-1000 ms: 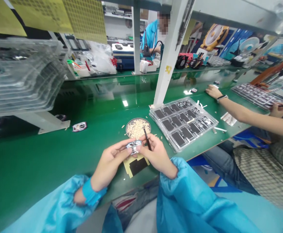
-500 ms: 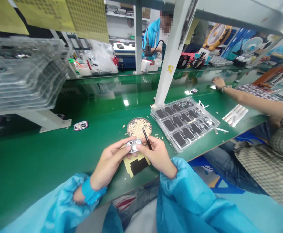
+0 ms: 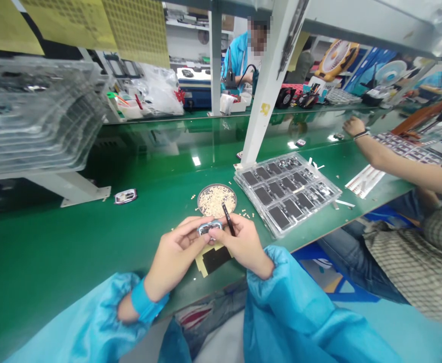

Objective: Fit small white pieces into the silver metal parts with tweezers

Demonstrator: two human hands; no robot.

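Observation:
Between both hands is a small device with a light blue rim (image 3: 210, 228), its inner parts facing up. My left hand (image 3: 176, 250) grips its left side, thumb on the near edge. My right hand (image 3: 245, 243) holds its right side and also has black tweezers (image 3: 228, 219) between thumb and fingers, tips pointing up and away. Just beyond the device sits a round dish (image 3: 217, 200) of small beige pieces, a few scattered around it. Under the hands lies a yellow sheet with a black patch (image 3: 216, 258).
Stacked clear trays of dark parts (image 3: 287, 194) lie right of the dish. A white post (image 3: 261, 111) rises behind them. Another device (image 3: 125, 196) lies at left, near a tall tray stack (image 3: 35, 121). A neighbour's arm (image 3: 398, 159) reaches in from the right.
The device has tilted in my hands and my right thumb has shifted over it. The neighbour's hand has moved right, and a small part now shows on the table beside it.

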